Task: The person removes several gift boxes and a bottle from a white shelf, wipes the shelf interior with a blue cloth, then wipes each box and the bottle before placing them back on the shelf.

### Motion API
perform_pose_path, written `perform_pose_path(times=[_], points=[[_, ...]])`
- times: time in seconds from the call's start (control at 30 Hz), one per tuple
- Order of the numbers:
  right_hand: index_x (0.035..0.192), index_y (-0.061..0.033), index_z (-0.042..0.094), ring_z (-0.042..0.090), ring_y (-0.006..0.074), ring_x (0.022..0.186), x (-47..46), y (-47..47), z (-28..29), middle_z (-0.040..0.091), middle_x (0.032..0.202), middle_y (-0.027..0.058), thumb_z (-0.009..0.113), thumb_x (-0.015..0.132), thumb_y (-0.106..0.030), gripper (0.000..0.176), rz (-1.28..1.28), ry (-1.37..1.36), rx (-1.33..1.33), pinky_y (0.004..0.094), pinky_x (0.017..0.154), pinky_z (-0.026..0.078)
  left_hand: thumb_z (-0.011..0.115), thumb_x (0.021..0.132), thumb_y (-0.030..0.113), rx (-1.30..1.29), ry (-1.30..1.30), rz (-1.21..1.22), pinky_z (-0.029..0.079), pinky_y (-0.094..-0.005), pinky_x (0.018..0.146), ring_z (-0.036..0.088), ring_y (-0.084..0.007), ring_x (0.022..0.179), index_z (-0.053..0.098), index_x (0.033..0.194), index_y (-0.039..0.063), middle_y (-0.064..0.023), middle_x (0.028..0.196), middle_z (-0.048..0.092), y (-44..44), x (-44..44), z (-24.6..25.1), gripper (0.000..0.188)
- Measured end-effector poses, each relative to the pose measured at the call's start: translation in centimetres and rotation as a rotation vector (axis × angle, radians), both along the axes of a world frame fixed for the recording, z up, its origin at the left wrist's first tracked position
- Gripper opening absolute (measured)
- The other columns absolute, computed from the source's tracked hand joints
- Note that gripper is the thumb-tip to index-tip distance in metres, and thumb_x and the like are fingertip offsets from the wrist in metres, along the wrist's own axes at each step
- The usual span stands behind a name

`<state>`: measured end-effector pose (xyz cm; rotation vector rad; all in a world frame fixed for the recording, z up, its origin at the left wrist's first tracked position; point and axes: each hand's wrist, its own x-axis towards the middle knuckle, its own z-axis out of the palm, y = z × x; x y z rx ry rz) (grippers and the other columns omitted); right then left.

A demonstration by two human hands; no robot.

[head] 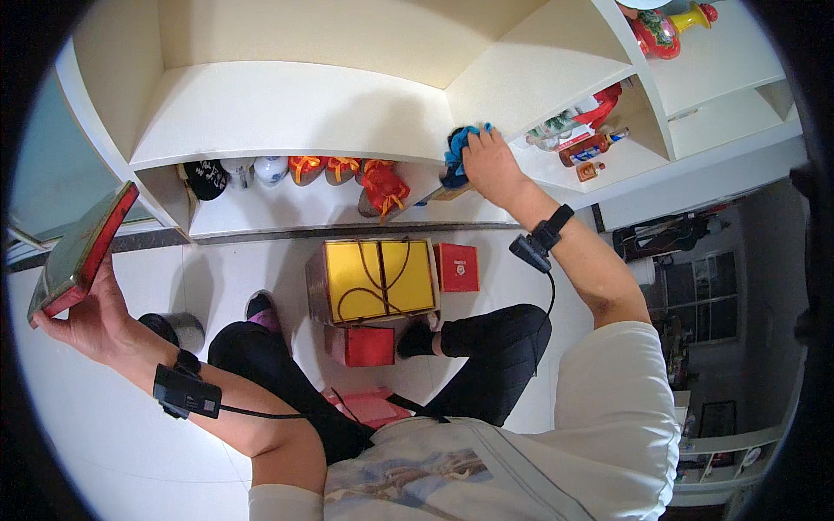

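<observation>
My left hand (101, 312) holds up a flat rectangular box (85, 254) with red sides and a dark greenish face, out at the far left. With my right hand (492, 163) I grip a blue cloth (460, 146) and press it at the right end of the white shelf (293, 117), against the upright side panel (528, 58). Part of the cloth is dark and hangs over the shelf's front edge. The shelf surface left of the cloth is bare. My fingertips partly hide the cloth.
Below the shelf stand jars with red cloth covers (384, 185), a blue-and-white porcelain jar (270, 170) and a black jar (205, 179). Bottles (583, 151) sit in the right compartment, a red vase (658, 36) above. On the floor are a yellow gift bag (352, 280) and red boxes (458, 267).
</observation>
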<state>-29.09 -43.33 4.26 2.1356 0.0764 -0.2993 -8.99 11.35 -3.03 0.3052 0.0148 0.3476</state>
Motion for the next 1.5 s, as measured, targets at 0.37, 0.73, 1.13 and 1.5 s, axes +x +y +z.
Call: perform_pose_path(times=[0.37, 0.73, 1.13, 1.5], points=[[0.107, 0.0002, 0.069, 0.063, 0.0326, 0.109, 4.8, -5.3, 18.4, 0.065, 0.123, 0.0198, 0.060, 0.084, -0.015, 0.028, 0.083, -0.698, -0.255, 0.0441, 0.096, 0.048, 0.086, 0.073, 0.020, 0.031, -0.014, -0.033, 0.019, -0.0809, 0.111, 0.029, -0.0486, 0.143, 0.035, 0.146, 0.008, -0.0258, 0.149, 0.035, -0.6, -0.2, 0.3, 0.090], [0.111, -0.0033, 0.070, 0.057, 0.0305, 0.122, 12.0, -7.6, 2.3, 0.062, 0.130, 0.0180, 0.060, 0.086, -0.014, 0.028, 0.045, -0.750, -0.295, 0.0436, 0.105, 0.043, 0.083, 0.077, 0.027, 0.087, -0.009, -0.095, 0.020, -0.0809, 0.110, 0.036, -0.0489, 0.140, 0.038, 0.143, 0.007, -0.0254, 0.146, 0.040, -0.1, -0.2, 1.0, 0.082], [0.123, -0.0056, 0.064, 0.055, 0.0348, 0.125, 8.9, 2.8, -8.8, 0.055, 0.138, 0.0167, 0.055, 0.076, 0.004, 0.048, -0.229, -1.007, 1.402, 0.0434, 0.109, 0.043, 0.080, 0.082, 0.039, 0.098, 0.014, -0.016, 0.028, -0.0763, 0.110, 0.041, -0.0447, 0.137, 0.041, 0.144, 0.010, -0.0213, 0.146, 0.043, -0.1, -0.9, 1.5, 0.079], [0.127, 0.0004, 0.058, 0.060, 0.0320, 0.120, 11.9, 3.2, 4.4, 0.062, 0.131, 0.0197, 0.052, 0.097, -0.015, 0.035, 0.246, -0.567, 3.729, 0.0457, 0.110, 0.045, 0.076, 0.086, 0.044, -0.033, 0.089, 0.059, 0.034, -0.0704, 0.110, 0.046, -0.0368, 0.135, 0.048, 0.141, 0.016, -0.0141, 0.142, 0.051, 0.6, -1.6, 1.4, 0.068]])
